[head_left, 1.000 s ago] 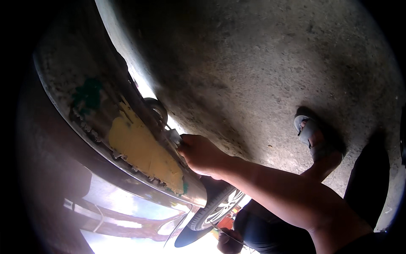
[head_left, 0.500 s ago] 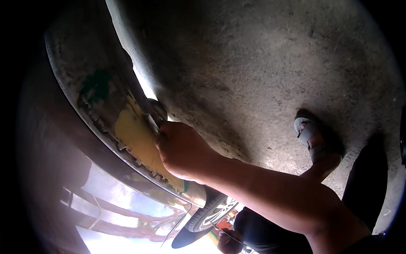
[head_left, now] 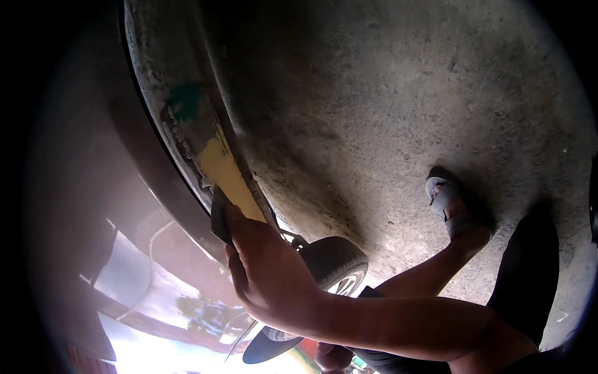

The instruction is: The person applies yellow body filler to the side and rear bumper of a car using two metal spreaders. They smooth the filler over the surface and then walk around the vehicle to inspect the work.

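Observation:
My right hand (head_left: 265, 262) is closed around a dark, flat filler spreader (head_left: 218, 215). The spreader's edge meets the car's lower side panel (head_left: 194, 146), beside a smooth strip of yellow body filler (head_left: 227, 174). Farther up the panel is a green patch (head_left: 185, 101), and the surface around it looks rough and chipped. At the bottom edge, my left hand (head_left: 333, 357) shows only in part, with its fingers curled. What it grips is hidden.
Just past my right wrist is the car's wheel (head_left: 336, 258). Glossy bodywork (head_left: 156, 249) curves along the left, full of reflections. Rough concrete floor (head_left: 374, 112) stretches to the right, with my sandalled foot (head_left: 450, 202) on it. Bright light washes out the bottom left.
My right hand has shifted down along the panel and turned, bringing the spreader from the floor-side edge to the bodywork side. The view has shifted too, showing more of the wheel.

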A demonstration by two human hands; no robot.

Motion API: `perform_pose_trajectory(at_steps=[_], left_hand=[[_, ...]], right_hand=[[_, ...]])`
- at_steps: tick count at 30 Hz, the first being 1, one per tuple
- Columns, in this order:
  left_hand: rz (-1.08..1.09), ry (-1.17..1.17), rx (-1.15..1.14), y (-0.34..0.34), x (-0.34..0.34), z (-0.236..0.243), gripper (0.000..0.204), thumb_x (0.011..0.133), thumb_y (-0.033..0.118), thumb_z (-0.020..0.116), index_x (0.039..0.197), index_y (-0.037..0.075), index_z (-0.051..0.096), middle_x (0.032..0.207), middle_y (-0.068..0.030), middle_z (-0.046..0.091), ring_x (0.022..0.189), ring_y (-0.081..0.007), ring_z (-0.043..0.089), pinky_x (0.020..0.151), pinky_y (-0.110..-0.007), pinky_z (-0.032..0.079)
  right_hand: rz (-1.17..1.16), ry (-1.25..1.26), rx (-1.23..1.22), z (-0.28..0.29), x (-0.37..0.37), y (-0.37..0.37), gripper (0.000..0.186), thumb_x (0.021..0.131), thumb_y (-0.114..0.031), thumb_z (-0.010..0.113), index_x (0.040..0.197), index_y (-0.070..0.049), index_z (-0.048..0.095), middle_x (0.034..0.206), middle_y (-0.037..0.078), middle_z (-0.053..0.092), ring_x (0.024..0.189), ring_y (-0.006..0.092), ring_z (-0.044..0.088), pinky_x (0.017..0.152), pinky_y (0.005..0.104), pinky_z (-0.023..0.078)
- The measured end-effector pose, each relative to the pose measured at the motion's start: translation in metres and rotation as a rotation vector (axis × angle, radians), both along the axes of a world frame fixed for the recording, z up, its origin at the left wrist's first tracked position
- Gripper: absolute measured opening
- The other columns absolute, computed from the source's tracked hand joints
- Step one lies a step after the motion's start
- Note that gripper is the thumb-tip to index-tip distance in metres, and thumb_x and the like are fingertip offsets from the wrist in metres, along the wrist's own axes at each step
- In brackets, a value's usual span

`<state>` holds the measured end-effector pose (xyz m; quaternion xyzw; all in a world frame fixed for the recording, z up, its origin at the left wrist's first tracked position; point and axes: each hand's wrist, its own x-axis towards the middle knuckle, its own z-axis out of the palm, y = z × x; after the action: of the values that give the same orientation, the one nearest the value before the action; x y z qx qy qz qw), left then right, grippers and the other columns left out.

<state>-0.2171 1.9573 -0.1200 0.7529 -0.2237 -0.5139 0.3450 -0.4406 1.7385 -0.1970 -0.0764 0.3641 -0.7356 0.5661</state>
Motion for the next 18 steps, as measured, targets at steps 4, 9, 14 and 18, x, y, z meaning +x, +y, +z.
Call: perform_pose_trajectory(at_steps=[4, 9, 14, 18], left_hand=[[0.128, 0.107, -0.043, -0.002, -0.002, 0.007, 0.044, 0.087, 0.006, 0.046, 0.13, -0.002, 0.045, 0.119, -0.0172, 0.059, 0.114, -0.0297, 0.055, 0.098, -0.04, 0.043], [-0.239, 0.326, -0.108, -0.038, -0.009, 0.01, 0.038, 0.089, -0.002, 0.045, 0.124, 0.01, 0.051, 0.103, -0.0131, 0.065, 0.096, -0.0282, 0.064, 0.088, -0.044, 0.049], [-0.375, 0.062, -0.088, -0.081, -0.081, -0.011, 0.029, 0.089, -0.004, 0.047, 0.116, 0.004, 0.055, 0.111, -0.0117, 0.061, 0.103, -0.0222, 0.059, 0.091, -0.037, 0.047], [-0.494, 0.01, -0.111, -0.087, -0.083, -0.001, 0.035, 0.085, -0.014, 0.043, 0.115, 0.001, 0.055, 0.114, -0.0119, 0.06, 0.106, -0.0196, 0.058, 0.093, -0.032, 0.044]], right_hand=[[-0.04, 0.143, -0.078, 0.001, -0.004, 0.027, 0.04, 0.088, -0.003, 0.051, 0.127, 0.004, 0.041, 0.093, 0.024, 0.057, 0.08, 0.0354, 0.061, 0.069, 0.0423, 0.05], [0.58, 0.079, -0.284, -0.052, -0.065, 0.081, 0.036, 0.096, -0.012, 0.047, 0.128, 0.003, 0.047, 0.082, 0.015, 0.063, 0.067, 0.0181, 0.062, 0.059, 0.0319, 0.051], [0.206, 0.027, -0.687, -0.067, -0.055, 0.116, 0.04, 0.091, -0.008, 0.054, 0.131, -0.004, 0.049, 0.113, 0.013, 0.062, 0.098, 0.0234, 0.063, 0.08, 0.0328, 0.051], [0.322, 0.476, -0.825, -0.07, -0.064, 0.12, 0.053, 0.079, 0.0, 0.064, 0.129, -0.008, 0.051, 0.127, 0.009, 0.055, 0.119, 0.0258, 0.052, 0.101, 0.0368, 0.045]])
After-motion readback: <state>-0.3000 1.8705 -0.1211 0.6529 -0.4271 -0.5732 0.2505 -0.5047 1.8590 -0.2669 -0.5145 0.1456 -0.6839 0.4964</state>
